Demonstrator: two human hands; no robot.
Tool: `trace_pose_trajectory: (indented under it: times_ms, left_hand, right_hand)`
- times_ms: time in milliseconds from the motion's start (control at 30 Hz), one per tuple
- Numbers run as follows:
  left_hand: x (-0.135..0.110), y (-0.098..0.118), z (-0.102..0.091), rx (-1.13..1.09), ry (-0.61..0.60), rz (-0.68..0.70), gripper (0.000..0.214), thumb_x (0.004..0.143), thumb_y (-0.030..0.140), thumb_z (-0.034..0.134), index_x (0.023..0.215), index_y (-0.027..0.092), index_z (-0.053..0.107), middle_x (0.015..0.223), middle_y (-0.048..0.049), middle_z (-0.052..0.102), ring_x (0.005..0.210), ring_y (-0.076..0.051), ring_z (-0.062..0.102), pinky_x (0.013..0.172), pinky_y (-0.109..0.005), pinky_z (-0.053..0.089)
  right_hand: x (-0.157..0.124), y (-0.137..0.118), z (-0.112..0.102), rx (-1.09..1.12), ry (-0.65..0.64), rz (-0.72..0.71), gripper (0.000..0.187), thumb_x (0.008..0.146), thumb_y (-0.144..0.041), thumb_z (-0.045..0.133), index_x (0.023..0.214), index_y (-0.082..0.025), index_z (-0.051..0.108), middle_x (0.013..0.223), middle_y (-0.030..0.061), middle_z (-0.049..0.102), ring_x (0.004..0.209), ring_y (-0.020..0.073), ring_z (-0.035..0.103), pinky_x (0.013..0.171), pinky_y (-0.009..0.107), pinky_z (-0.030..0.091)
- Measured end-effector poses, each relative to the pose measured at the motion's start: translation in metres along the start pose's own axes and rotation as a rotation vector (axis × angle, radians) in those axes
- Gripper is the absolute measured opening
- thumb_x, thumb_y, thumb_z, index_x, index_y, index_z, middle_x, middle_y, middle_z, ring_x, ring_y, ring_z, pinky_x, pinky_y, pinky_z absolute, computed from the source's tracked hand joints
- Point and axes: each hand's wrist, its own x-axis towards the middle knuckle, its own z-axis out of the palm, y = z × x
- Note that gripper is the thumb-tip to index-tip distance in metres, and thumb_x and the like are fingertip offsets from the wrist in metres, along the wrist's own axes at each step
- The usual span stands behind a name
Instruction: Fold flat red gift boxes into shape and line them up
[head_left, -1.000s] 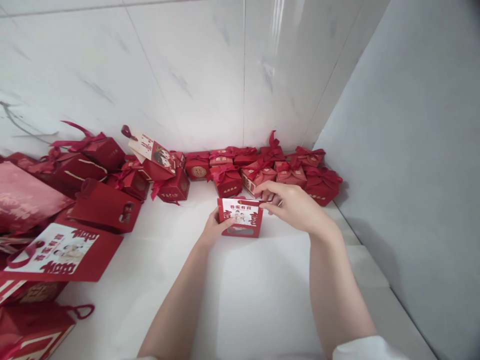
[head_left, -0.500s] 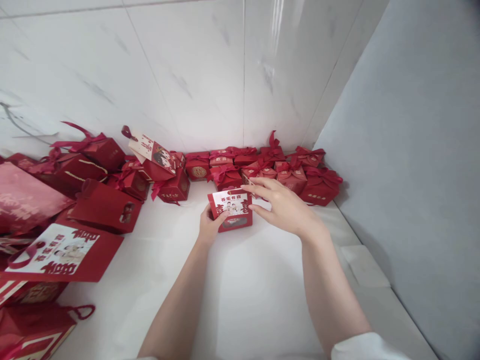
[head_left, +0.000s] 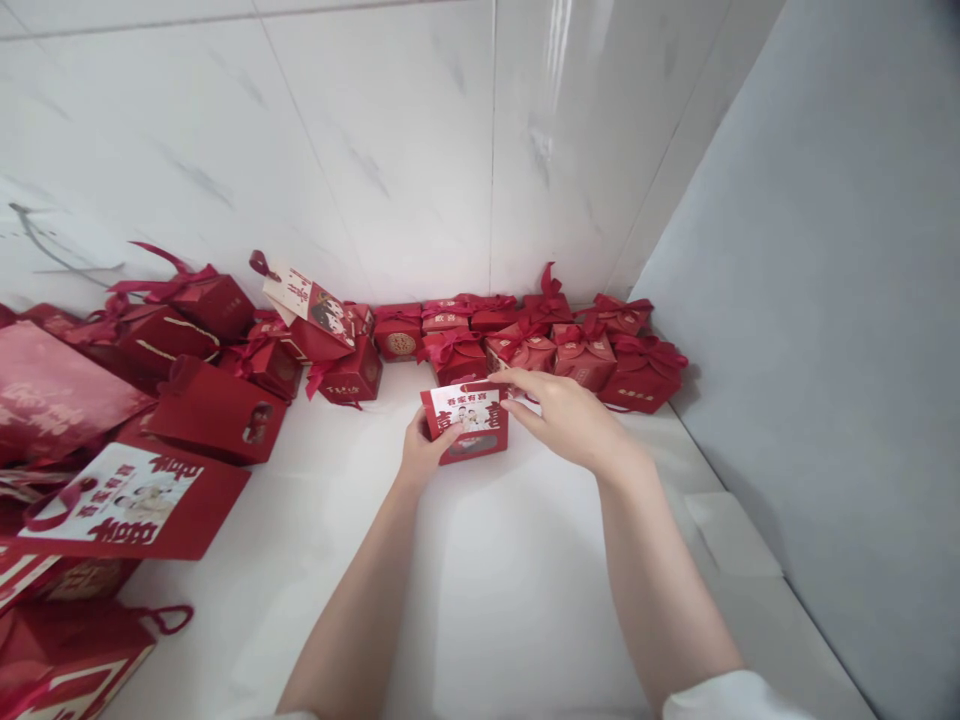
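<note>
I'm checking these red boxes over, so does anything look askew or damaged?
Yes, askew: a cream-topped box sits slanted left of the row of boxes, and a white-labelled box lies tipped in the left-hand pile, while the row stands more evenly. No clear damage shows on the held box in the left hand.

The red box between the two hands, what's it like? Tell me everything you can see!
The box looks like shiny card. Its front has a white panel with big red writing and two little figures. Below is a window, too blurry to see through clearly. It looks upright, front facing us, seemingly on the white table. The left hand grips its left side, thumb on the front. The right hand has its fingertips at the top right corner.
</note>
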Motion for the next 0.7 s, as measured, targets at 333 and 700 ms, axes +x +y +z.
trace_pose_trajectory:
  times_ms: [333,700]
  left_hand:
    - [-0.001,-0.003,-0.004,-0.005,-0.041,0.012,0.054,0.063,0.037,0.084,0.108,0.014,0.064,0.106,-0.0097,0.072,0.097,-0.026,0.068,0.089,-0.039,0.055]
    - [-0.001,0.003,0.000,0.083,-0.080,0.089,0.062,0.066,0.038,0.080,0.119,0.012,0.060,0.114,-0.0134,0.070,0.104,-0.030,0.066,0.092,-0.041,0.053]
  right_hand:
    - [-0.001,-0.004,0.003,0.000,-0.046,0.073,0.034,0.096,-0.027,0.045,0.129,-0.034,0.051,0.123,0.0012,0.067,0.106,0.0251,0.066,0.077,0.037,0.053]
    - [0.010,-0.031,0.044,-0.227,0.168,-0.236,0.048,0.092,-0.021,0.054,0.139,-0.028,0.049,0.157,0.0086,0.031,0.146,0.0275,0.025,0.119,0.056,0.019]
